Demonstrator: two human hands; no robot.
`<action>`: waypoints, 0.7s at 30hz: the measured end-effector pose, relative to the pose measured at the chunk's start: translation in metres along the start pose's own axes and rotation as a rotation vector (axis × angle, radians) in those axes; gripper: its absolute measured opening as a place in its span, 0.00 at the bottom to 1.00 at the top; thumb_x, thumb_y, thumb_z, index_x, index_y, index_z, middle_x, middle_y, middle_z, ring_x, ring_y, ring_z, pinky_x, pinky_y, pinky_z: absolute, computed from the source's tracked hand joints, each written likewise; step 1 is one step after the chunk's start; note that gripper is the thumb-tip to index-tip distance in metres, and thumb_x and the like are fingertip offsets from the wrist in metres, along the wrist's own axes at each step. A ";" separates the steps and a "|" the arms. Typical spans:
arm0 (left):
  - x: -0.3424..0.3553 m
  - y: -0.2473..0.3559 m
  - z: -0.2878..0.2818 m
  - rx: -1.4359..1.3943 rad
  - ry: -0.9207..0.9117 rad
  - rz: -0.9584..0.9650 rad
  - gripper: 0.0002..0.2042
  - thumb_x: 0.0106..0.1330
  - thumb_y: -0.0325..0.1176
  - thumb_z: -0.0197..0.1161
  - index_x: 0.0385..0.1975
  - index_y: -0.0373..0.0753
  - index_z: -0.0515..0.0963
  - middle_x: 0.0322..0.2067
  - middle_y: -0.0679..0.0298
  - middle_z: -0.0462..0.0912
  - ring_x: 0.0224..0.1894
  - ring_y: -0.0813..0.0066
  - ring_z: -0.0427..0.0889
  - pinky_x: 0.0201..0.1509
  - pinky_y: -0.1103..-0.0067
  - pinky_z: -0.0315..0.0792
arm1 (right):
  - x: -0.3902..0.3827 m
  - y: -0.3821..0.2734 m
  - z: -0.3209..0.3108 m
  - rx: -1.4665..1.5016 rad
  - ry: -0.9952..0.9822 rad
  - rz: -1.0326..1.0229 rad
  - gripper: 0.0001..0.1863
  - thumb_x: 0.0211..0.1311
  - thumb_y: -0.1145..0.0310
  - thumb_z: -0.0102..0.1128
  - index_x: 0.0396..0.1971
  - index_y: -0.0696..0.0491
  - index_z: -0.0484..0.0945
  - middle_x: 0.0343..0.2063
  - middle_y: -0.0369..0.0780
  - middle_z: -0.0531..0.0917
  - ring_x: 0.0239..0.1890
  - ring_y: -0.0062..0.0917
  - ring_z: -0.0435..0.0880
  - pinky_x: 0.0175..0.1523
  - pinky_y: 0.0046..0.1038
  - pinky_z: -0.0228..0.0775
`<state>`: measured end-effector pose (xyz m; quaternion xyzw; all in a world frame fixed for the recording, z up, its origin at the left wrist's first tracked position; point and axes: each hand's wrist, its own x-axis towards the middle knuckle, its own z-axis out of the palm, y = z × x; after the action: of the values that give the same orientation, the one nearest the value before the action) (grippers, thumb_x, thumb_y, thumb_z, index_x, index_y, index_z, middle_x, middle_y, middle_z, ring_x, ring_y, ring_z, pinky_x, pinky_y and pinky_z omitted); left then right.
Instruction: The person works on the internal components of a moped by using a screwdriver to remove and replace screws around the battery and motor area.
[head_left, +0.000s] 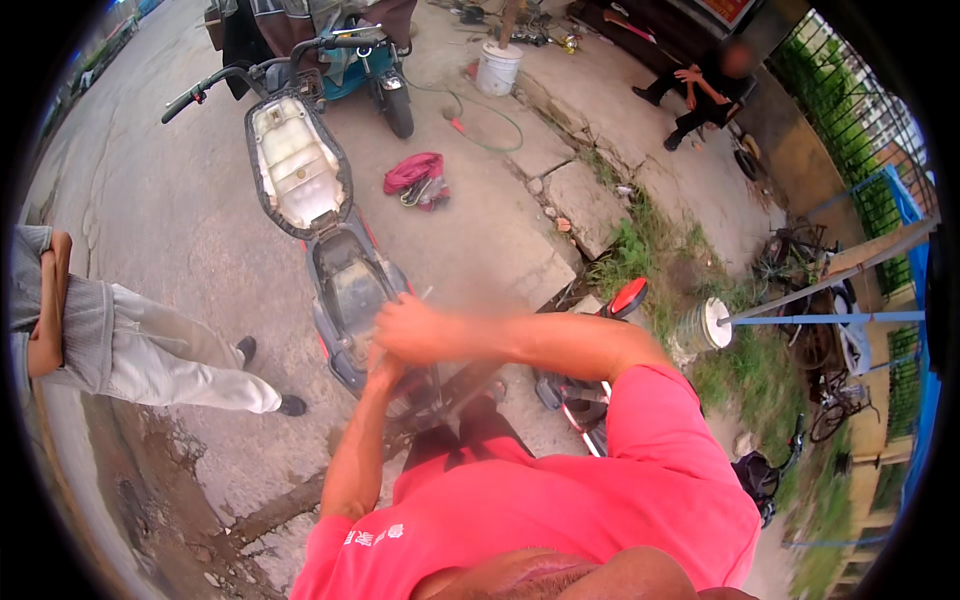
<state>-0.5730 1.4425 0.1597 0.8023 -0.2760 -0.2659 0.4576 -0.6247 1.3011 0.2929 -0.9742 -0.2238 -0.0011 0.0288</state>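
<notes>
Nearest the camera, a pink shirt (560, 505) is worn by the person whose arms are stretched toward a scooter (318, 278), placed just beyond and left of centre. Its seat (300, 165) is tipped up and forward so that the pale underside is shown, and the well (352, 290) behind it is exposed. Over the near end of the well, the right hand (415, 328) and the left hand (387, 362) are held close together. The right one is curled, but whether anything is gripped by it cannot be told; the left one is partly covered and blurred, and its state cannot be told either. A thin pale piece (428, 293) is seen just beside the right hand.

Right of the seat, a magenta bundle (415, 178) is laid on the ground. Farther off, a blue vehicle (372, 68) is parked, with a white bucket (498, 72) and a green hose (521, 135) to its right. On the left, a bystander (170, 345) is seen with arms folded; at far right, another person (712, 95) is seated. On the right, bicycles (825, 395) are gathered near a wall.
</notes>
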 end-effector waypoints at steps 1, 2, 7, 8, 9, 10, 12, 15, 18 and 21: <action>0.002 -0.010 -0.001 0.166 0.014 0.097 0.16 0.71 0.45 0.62 0.48 0.41 0.84 0.43 0.60 0.87 0.47 0.66 0.86 0.49 0.67 0.81 | -0.007 -0.003 -0.008 0.079 0.137 -0.003 0.16 0.62 0.55 0.64 0.42 0.48 0.90 0.37 0.42 0.89 0.47 0.35 0.89 0.53 0.45 0.75; 0.003 -0.020 -0.001 0.333 0.029 0.190 0.16 0.71 0.45 0.62 0.48 0.41 0.84 0.43 0.61 0.87 0.47 0.67 0.86 0.49 0.67 0.80 | -0.014 -0.005 -0.017 0.253 0.100 0.101 0.19 0.63 0.52 0.63 0.42 0.50 0.90 0.38 0.44 0.89 0.48 0.37 0.88 0.54 0.46 0.75; 0.000 -0.017 0.005 -0.243 -0.044 -0.039 0.15 0.74 0.42 0.58 0.49 0.39 0.83 0.44 0.52 0.88 0.48 0.55 0.86 0.52 0.66 0.77 | -0.030 0.010 -0.002 0.713 -0.438 0.710 0.34 0.67 0.38 0.54 0.41 0.59 0.88 0.40 0.53 0.88 0.48 0.47 0.88 0.55 0.48 0.77; 0.005 -0.029 0.010 -0.234 -0.048 -0.037 0.15 0.74 0.41 0.57 0.50 0.39 0.82 0.44 0.51 0.88 0.49 0.53 0.86 0.52 0.65 0.76 | -0.031 0.015 0.011 0.773 -0.388 0.767 0.36 0.67 0.36 0.52 0.41 0.59 0.88 0.41 0.54 0.88 0.48 0.49 0.88 0.54 0.49 0.77; 0.006 -0.028 0.010 -0.160 -0.041 -0.027 0.15 0.75 0.41 0.56 0.50 0.39 0.82 0.45 0.49 0.87 0.49 0.52 0.85 0.53 0.64 0.75 | -0.030 0.019 0.018 0.838 -0.336 0.822 0.38 0.67 0.34 0.50 0.40 0.60 0.88 0.41 0.54 0.88 0.49 0.50 0.88 0.54 0.49 0.77; 0.007 -0.026 0.011 -0.086 -0.033 -0.017 0.15 0.75 0.41 0.56 0.51 0.40 0.82 0.45 0.48 0.87 0.50 0.50 0.85 0.53 0.63 0.75 | -0.029 0.022 0.024 0.902 -0.282 0.876 0.40 0.68 0.32 0.48 0.40 0.61 0.88 0.41 0.55 0.88 0.49 0.51 0.87 0.54 0.49 0.77; 0.006 -0.026 0.014 -0.061 0.047 0.078 0.14 0.75 0.40 0.56 0.44 0.35 0.79 0.33 0.59 0.82 0.36 0.71 0.78 0.43 0.69 0.74 | -0.020 0.023 0.029 0.887 -0.261 0.922 0.37 0.67 0.36 0.52 0.40 0.61 0.87 0.41 0.56 0.88 0.48 0.52 0.88 0.54 0.48 0.78; 0.008 -0.035 0.013 -0.046 0.056 0.004 0.13 0.74 0.39 0.56 0.44 0.34 0.79 0.32 0.56 0.82 0.34 0.70 0.78 0.42 0.69 0.74 | -0.004 0.029 0.034 0.809 -0.270 0.853 0.32 0.64 0.43 0.57 0.42 0.63 0.87 0.42 0.57 0.88 0.48 0.52 0.88 0.53 0.46 0.79; 0.009 -0.031 0.016 0.041 0.151 0.117 0.14 0.74 0.39 0.57 0.44 0.34 0.80 0.31 0.51 0.83 0.33 0.61 0.81 0.42 0.65 0.75 | 0.009 0.043 0.040 0.668 -0.311 0.687 0.26 0.61 0.52 0.61 0.44 0.62 0.87 0.42 0.56 0.88 0.49 0.50 0.88 0.52 0.45 0.80; 0.009 -0.031 0.010 0.040 0.026 -0.031 0.16 0.74 0.42 0.58 0.47 0.35 0.81 0.37 0.45 0.87 0.42 0.47 0.86 0.47 0.61 0.76 | 0.013 0.040 0.038 0.304 -0.300 0.336 0.16 0.58 0.59 0.64 0.34 0.57 0.89 0.34 0.50 0.89 0.39 0.42 0.90 0.42 0.43 0.81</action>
<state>-0.5675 1.4433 0.1264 0.8189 -0.2629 -0.2568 0.4408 -0.5957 1.2735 0.2527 -0.9714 -0.0586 0.1819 0.1410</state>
